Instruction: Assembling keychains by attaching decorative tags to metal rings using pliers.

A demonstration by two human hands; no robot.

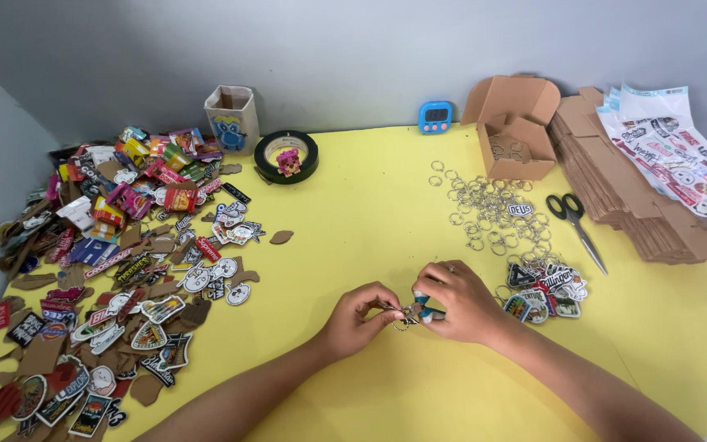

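My left hand (pixel 359 317) and right hand (pixel 458 299) pinch one small colourful flat keychain charm (pixel 413 309) with a metal split ring (pixel 402 325), over the yellow table (pixel 353 213).

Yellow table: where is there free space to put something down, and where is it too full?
The yellow table is bare in the middle, between the sticker pile and the metal rings, from the tape roll down to the left hand and right hand. Also bare at right, below the flat cardboard stack. The left side, and the part around the scissors, are crowded.
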